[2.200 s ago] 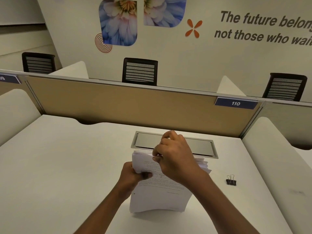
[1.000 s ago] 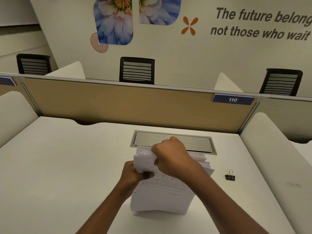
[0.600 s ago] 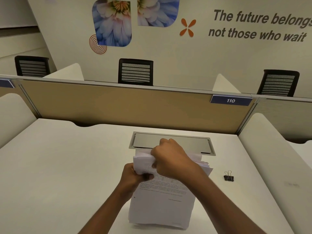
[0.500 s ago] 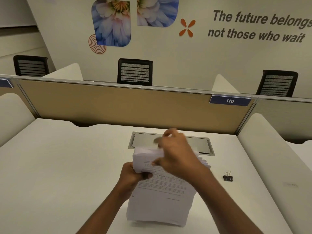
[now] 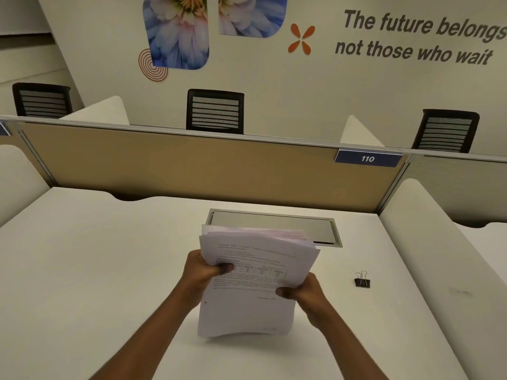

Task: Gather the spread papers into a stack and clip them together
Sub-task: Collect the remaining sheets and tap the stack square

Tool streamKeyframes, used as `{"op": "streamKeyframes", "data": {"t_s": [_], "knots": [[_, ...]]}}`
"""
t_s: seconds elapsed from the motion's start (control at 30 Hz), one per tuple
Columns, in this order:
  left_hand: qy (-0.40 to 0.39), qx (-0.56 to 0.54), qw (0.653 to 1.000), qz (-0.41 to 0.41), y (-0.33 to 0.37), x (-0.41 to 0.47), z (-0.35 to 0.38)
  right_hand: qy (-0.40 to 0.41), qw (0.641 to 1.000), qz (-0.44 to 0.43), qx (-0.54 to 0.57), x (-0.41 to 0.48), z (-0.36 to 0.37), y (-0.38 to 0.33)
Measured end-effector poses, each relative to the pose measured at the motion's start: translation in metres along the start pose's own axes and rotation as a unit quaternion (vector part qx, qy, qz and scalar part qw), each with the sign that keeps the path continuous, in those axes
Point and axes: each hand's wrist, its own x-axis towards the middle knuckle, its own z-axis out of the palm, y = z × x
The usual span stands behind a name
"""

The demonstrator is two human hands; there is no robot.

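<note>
White printed sheets of paper, gathered into one thick stack point(image 5: 247, 281), held upright just above the pale worktop point(image 5: 82, 270), bottom edge low and near the surface, top edges fanned and uneven. Pinched at the left margin by the left hand point(image 5: 201, 272), thumb across the front page, fingers behind. Pinched at the right edge, lower down, by the right hand point(image 5: 304, 292), thumb on the printed face. Changed from half a second ago: right hand gone from the top edge, where it had been patting and pressing the sheets, now dropped to the side for a two-handed grip. Probably means squaring by tapping comes next, since the upper edge looks ragged. Off to the right, well apart from the stack, small black binder clip point(image 5: 362, 281) with silver wire handles, resting untouched on the worktop. Behind the stack, grey metal cable hatch point(image 5: 301, 229) set into the surface. Gathering done, by the look of it; clipping not yet begun.
</note>
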Motion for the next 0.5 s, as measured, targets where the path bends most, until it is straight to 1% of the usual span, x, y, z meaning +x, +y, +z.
{"op": "streamKeyframes", "data": {"t_s": [0.1,0.37,0.5], "knots": [[-0.002,-0.002,1.000,-0.003,-0.004,-0.002,-0.003,0.043,0.999,0.008,-0.010,0.006,0.009,0.007],[0.009,-0.017,1.000,-0.025,-0.008,0.004,-0.003,0.082,0.996,0.015,-0.014,0.011,0.019,0.010],[0.047,-0.005,0.998,-0.036,-0.006,0.008,0.001,0.098,0.995,0.017,-0.008,0.012,0.019,0.010]]}}
